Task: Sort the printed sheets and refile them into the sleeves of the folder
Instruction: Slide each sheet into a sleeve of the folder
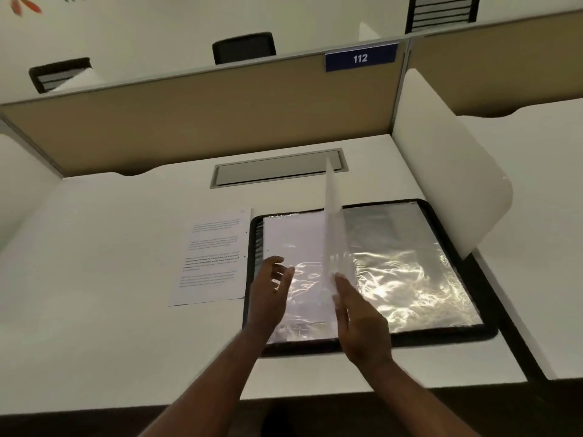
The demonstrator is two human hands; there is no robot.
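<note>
An open black folder with clear plastic sleeves lies on the white desk, right of centre. One sleeve page with a white sheet in it stands upright along the spine. My right hand holds its lower edge with straight fingers against it. My left hand hovers over the left-hand sleeve, fingers relaxed and spread, holding nothing. A printed sheet with paragraphs of text lies flat on the desk just left of the folder.
A white side divider rises close on the right of the folder. A beige back partition with a blue "112" label closes the far side. A grey cable hatch sits in the desk behind the folder.
</note>
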